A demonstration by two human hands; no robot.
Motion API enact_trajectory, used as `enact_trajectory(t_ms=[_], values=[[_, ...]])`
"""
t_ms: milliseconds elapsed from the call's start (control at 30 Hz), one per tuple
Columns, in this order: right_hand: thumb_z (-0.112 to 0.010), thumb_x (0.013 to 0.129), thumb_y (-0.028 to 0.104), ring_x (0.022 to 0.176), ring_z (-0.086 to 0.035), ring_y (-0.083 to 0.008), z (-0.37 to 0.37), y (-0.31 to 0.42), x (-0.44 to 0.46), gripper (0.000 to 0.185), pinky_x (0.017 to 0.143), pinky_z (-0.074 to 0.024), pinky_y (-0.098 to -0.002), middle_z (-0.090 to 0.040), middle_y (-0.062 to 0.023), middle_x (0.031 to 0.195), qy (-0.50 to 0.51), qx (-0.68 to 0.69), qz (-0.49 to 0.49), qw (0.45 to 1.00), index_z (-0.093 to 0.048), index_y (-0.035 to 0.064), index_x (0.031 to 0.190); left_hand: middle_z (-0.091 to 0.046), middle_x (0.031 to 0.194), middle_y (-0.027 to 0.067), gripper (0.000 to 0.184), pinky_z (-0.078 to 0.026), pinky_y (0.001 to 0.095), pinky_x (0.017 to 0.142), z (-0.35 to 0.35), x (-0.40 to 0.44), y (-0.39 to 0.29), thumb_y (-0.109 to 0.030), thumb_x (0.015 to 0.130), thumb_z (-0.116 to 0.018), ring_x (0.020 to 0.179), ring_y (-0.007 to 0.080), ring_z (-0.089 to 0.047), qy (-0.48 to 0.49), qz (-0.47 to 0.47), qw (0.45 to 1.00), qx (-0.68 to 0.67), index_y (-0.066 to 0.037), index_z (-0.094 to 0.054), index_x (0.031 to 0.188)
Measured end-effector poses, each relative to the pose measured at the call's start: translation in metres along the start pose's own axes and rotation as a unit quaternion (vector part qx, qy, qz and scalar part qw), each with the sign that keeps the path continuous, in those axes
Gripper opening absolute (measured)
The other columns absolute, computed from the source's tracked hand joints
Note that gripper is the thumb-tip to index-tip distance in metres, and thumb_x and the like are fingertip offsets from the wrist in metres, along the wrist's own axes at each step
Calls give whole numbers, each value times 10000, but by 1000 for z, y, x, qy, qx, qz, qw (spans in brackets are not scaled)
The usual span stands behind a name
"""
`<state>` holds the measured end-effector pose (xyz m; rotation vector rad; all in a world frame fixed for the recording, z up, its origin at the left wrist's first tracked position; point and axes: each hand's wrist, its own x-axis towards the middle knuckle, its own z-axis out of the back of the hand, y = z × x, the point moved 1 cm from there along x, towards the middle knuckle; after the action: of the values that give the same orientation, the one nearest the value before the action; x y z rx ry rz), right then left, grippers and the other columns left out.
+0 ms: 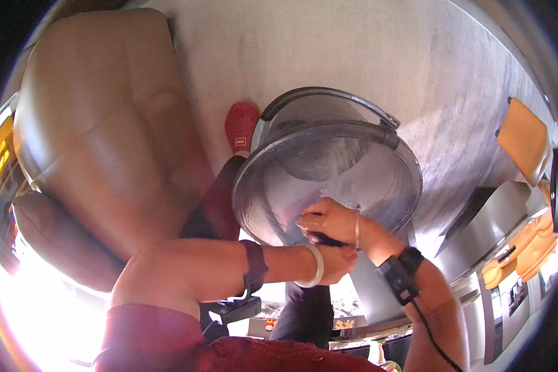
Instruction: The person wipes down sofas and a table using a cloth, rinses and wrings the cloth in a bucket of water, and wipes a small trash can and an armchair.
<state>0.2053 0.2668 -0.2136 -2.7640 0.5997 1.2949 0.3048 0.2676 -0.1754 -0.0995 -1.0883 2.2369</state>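
Observation:
My two hands meet over the near rim of a large grey bucket [409, 155] with a black curved handle [328, 93]. My right hand [332, 220] is closed, its fingers curled inward above the bucket's opening. Just below it and touching it is my left hand [338, 263], also closed, with a white bangle [319, 265] at its wrist. Something small and dark [321, 237] shows between the two hands, but its kind is hidden by the fingers. The inside of the bucket looks pale and shiny.
A brown padded sofa [99, 124] stands to the left, with a cushion [62, 239] at its near end. My red shoe [242, 127] is beside the bucket on the grey floor [254, 49]. An orange chair-like panel [522, 139] stands at the right.

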Motion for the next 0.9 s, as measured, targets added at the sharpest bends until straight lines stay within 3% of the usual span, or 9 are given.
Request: enact_trajectory(t_ms=[133, 200, 367, 533, 600, 633, 667, 767, 900], values=[[-564, 822, 200, 541, -499, -119, -12, -5, 14, 253, 510, -410, -268, -560, -65, 625, -133, -107, 92, 981, -595, -33, 728, -592, 869, 79, 197, -378, 388, 886, -37, -19, -14, -232, 627, -566, 929, 270, -538, 125, 43, 988, 83, -69, -667, 670], [-561, 811, 199, 585, -515, -114, -9, -13, 16, 230, 553, -420, -265, -568, -62, 648, -132, 30, 70, 988, -608, -23, 772, -598, 895, 71, 210, -361, 398, 924, 7, -19, 9, -246, 651, -565, 955, 252, -539, 200, -123, 972, 1, -89, -679, 732], [-551, 749, 149, 947, -538, -209, 1, -14, -15, 250, 873, -404, -327, -579, -178, 1031, 87, 211, 149, 962, -595, -58, 883, -586, 977, 29, 185, -262, 523, 976, 36, -29, 9, -262, 656, -557, 1082, 255, -477, 19, -111, 994, -4, -133, -634, 763], [-560, 717, 138, 904, -540, -209, 13, -9, -45, 222, 844, -414, -321, -589, -149, 955, 41, 187, 201, 961, -597, -42, 841, -447, 1258, 132, 271, -182, 530, 1021, 96, -38, 2, -288, 686, -626, 1223, 289, -363, -39, 51, 980, -191, -111, -631, 892], [-558, 684, 85, 863, -545, -206, 8, 3, -62, 176, 830, -418, -319, -587, -131, 922, -85, 103, 229, 964, -598, -33, 808, -395, 1297, 172, 463, -180, 496, 1027, 117, -40, -2, -323, 727, -635, 1237, 294, -343, -232, 390, 829, -326, -87, -536, 1113], [-567, 666, 48, 854, -562, -214, 5, 9, -69, 120, 821, -432, -335, -589, -121, 912, -126, 34, 304, 944, -599, -5, 769, -353, 1320, 193, 660, -218, 458, 1019, 86, -46, -16, -429, 764, -605, 1235, 295, -335, -372, 500, 698, -354, -75, -372, 1270], [-567, 666, 48, 854, -562, -214, -3, 13, -76, 120, 821, -432, -335, -589, -121, 912, -127, 34, 306, 943, -599, -5, 769, -367, 1325, 164, 755, -250, 490, 997, 92, -44, -18, -563, 767, -542, 1255, 282, -307, -402, 579, 460, -540, -103, -304, 1315], [-568, 648, 36, 869, -581, -286, -35, 30, -98, 97, 774, -461, -358, -584, -130, 836, -351, -212, 457, 790, -596, 34, 740, -464, 1248, 89, 749, -291, 576, 942, 76, -49, -30, -666, 746, -456, 1162, 306, -428, -315, 439, 46, -840, -176, -344, 1301], [-583, 674, 11, 951, -541, -322, -79, 25, -111, 101, 833, -430, -393, -562, -140, 928, -469, -170, 477, 723, -584, 32, 773, -548, 1044, 50, 259, -425, 364, 851, 76, -7, -27, -282, 867, -540, 976, 186, -525, -567, 273, -29, -777, -170, -512, 1099]])
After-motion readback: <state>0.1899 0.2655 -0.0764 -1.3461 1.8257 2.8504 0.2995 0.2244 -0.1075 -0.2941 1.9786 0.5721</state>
